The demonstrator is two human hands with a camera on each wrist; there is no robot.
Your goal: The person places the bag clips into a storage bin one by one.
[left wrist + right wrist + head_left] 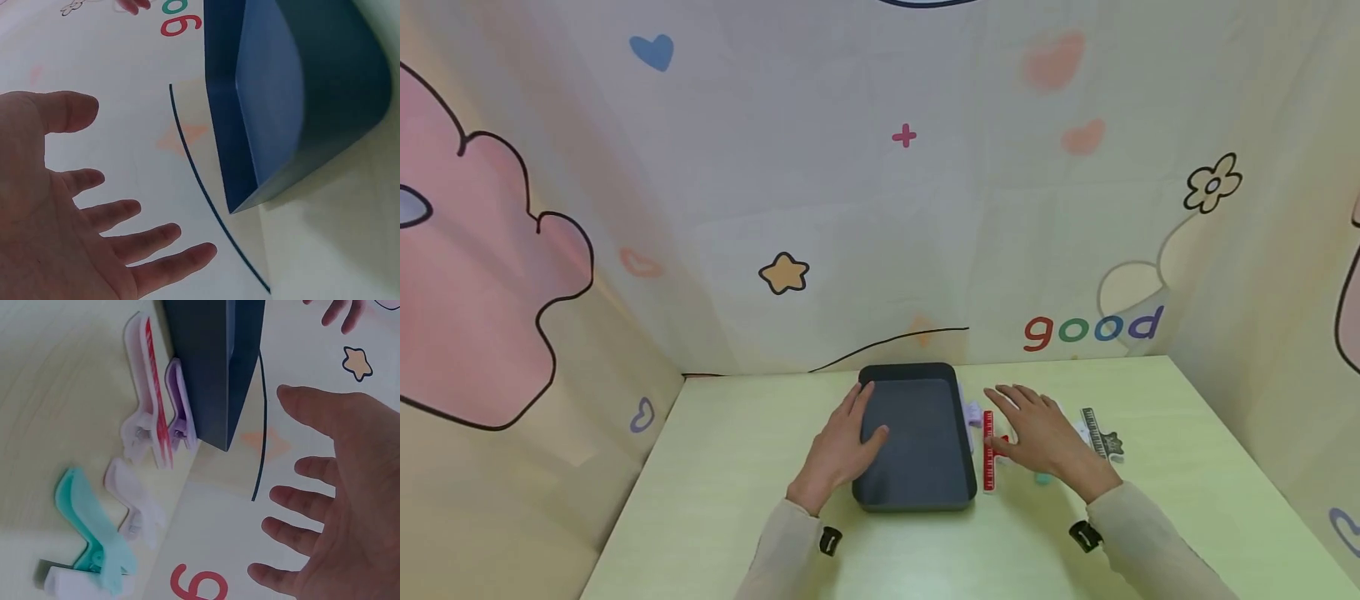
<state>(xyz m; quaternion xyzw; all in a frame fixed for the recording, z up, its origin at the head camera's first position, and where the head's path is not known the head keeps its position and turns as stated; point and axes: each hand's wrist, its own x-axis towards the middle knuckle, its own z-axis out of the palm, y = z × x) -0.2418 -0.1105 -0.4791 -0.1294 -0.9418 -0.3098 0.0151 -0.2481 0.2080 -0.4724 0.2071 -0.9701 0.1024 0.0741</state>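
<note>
A dark grey rectangular tray [917,442] lies on the table between the two hands. My left hand [838,446] hovers at its left rim, fingers spread and holding nothing; the left wrist view shows the palm [56,219] apart from the tray wall. Over the clips to the right of the tray is my right hand [1045,433], its fingers loosely spread around nothing. Below it lie a red ruler-marked clip [988,454], a purple clip [181,406] close beside the tray, a pale clip [128,494] and a teal clip [87,519]. The right hand partly hides this group in the head view.
A dark ruler-marked clip [1097,437] lies to the right of the right hand. Near the teal clip is a white object [81,584], cut off by the frame edge. A printed cloth [850,208] stands behind the pale table [722,500] and along its sides.
</note>
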